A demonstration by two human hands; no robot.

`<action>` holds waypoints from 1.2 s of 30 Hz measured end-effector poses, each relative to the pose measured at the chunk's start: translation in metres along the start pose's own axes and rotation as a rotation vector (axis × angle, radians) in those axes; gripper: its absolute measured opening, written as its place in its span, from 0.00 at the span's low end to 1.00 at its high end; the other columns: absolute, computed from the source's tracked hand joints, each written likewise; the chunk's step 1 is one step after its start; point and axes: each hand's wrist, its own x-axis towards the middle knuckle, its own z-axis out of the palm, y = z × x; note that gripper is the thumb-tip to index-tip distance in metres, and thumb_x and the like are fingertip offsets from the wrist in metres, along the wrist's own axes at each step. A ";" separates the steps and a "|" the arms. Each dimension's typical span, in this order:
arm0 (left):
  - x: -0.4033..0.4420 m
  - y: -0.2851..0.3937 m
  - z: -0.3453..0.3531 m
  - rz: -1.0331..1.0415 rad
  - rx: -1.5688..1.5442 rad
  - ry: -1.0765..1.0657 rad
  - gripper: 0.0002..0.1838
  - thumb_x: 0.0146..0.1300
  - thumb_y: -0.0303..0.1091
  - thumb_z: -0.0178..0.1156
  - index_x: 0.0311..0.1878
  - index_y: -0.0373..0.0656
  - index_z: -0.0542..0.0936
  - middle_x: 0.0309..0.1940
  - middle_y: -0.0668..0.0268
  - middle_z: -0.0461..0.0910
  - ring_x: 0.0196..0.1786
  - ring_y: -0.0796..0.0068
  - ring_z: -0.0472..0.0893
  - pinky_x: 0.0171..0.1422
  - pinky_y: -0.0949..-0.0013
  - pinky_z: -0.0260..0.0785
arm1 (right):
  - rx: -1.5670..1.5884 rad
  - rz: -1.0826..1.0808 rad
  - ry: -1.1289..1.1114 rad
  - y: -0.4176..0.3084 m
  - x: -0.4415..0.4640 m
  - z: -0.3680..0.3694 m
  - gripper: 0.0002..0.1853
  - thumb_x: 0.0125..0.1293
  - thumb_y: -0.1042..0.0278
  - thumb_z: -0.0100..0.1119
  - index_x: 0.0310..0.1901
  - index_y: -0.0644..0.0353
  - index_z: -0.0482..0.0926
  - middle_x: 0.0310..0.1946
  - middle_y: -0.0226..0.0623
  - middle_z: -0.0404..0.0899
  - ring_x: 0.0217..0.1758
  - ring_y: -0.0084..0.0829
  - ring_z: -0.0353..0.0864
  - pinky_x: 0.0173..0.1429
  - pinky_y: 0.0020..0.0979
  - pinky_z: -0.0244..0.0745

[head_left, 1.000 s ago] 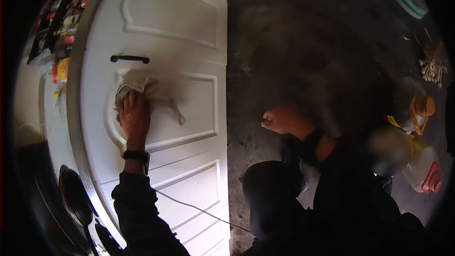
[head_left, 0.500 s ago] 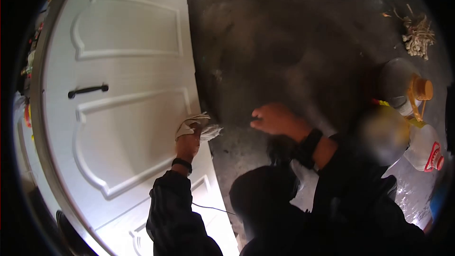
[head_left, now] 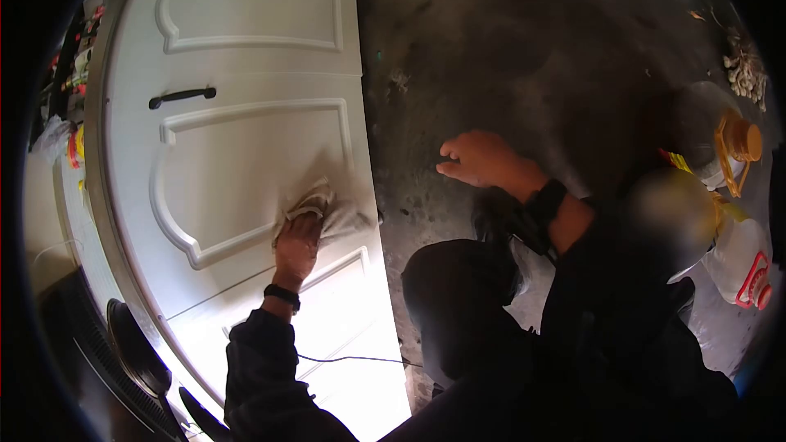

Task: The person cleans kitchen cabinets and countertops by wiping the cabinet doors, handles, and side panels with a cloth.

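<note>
A light-coloured cloth [head_left: 314, 196] is bunched under my left hand [head_left: 298, 247], which presses it against the lower right part of a white cabinet door [head_left: 237, 168]. The cloth is partly blurred, and my fingers cover some of it. My right hand [head_left: 490, 160] is held out over the dark floor, just beyond my knee. It holds nothing; its fingers are loosely bent, with a gap between the tips. A black band circles each wrist.
A black handle [head_left: 182, 97] juts from the cabinet. A thin cable [head_left: 352, 358] crosses near my left sleeve. At right stand a bottle with an orange cap [head_left: 743, 141] and one with a red cap [head_left: 763, 296]. A black pan [head_left: 135, 352] lies on the left counter.
My left hand has moved the cloth left and inward from the door's edge onto its face. My view has shifted, so the cabinet appears farther right. My right hand stays similarly posed.
</note>
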 end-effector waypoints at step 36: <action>-0.041 0.100 0.125 -0.013 -0.270 -0.329 0.08 0.62 0.30 0.52 0.39 0.41 0.80 0.35 0.54 0.81 0.40 0.53 0.82 0.44 0.52 0.76 | -0.043 0.047 -0.100 0.009 0.012 0.014 0.22 0.64 0.49 0.64 0.49 0.59 0.84 0.45 0.44 0.85 0.50 0.46 0.84 0.53 0.43 0.78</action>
